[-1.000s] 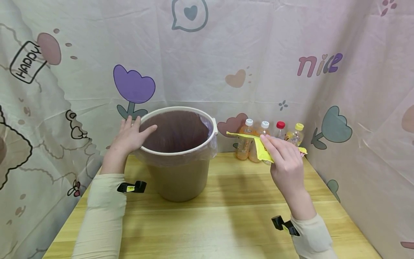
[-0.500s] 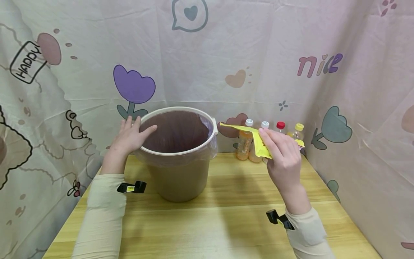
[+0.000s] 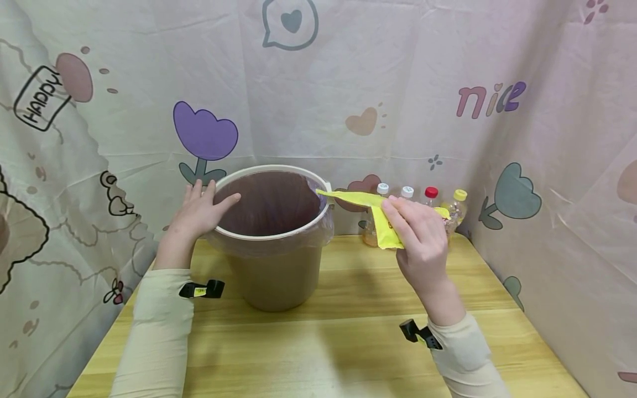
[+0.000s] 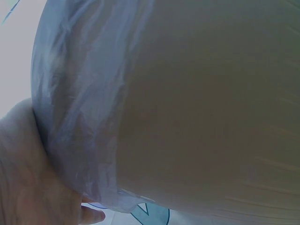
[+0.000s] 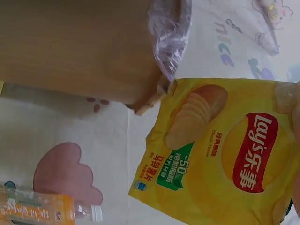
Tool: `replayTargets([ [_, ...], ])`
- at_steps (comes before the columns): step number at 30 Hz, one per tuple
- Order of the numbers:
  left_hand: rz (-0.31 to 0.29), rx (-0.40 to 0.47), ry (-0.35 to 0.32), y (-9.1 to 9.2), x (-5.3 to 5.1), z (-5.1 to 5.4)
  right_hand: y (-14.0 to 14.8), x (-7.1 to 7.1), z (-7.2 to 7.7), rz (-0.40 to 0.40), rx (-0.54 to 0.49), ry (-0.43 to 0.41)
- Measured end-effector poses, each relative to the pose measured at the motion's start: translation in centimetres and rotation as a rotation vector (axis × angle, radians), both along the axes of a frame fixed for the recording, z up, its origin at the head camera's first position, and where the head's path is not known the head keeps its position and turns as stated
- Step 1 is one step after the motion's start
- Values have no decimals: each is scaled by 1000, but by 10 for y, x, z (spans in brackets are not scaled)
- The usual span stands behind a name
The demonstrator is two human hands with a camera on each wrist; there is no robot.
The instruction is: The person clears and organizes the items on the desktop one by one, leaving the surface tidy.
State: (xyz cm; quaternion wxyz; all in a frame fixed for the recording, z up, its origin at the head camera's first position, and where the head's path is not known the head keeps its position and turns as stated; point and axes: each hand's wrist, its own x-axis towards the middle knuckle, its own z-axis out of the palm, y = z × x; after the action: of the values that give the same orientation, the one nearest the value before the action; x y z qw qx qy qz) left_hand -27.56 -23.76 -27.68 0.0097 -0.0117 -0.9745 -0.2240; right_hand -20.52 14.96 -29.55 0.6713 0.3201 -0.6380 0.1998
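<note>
A yellow Lay's chip bag (image 3: 385,229) is gripped by my right hand (image 3: 422,240), to the right of a brown trash can (image 3: 278,279). In the head view the bag's pointed left end overlaps the can's right rim; whether they touch I cannot tell. The right wrist view shows the front of the chip bag (image 5: 206,140), flat and printed with potato slices. My left hand (image 3: 196,214) rests against the can's left rim with its fingers extended. A thin plastic liner (image 4: 89,108) is folded over the rim. The can's bottom inside is hidden.
Several bottles stand at the back right of the wooden table (image 3: 298,359), including one with a red cap (image 3: 431,192) and one with a yellow cap (image 3: 460,195). A patterned cloth (image 3: 298,99) hangs behind and along both sides.
My right hand has moved left with the chip bag, bringing the bag's tip to the trash can's right rim. The left hand stays at the rim.
</note>
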Motion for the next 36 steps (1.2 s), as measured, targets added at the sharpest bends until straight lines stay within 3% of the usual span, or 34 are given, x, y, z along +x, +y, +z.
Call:
replayTargets([
  [12,0,2,-3,-1,2,0,-22,-2,-5,52,178,55],
  [20,4,4,-1,-1,2,1,-25,-8,-10,91,342,-35],
  [25,5,3,-4,0,2,1,-26,-14,-12,84,414,-42],
  [36,4,0,-4,1,1,1,-31,-21,-16,47,466,-40],
])
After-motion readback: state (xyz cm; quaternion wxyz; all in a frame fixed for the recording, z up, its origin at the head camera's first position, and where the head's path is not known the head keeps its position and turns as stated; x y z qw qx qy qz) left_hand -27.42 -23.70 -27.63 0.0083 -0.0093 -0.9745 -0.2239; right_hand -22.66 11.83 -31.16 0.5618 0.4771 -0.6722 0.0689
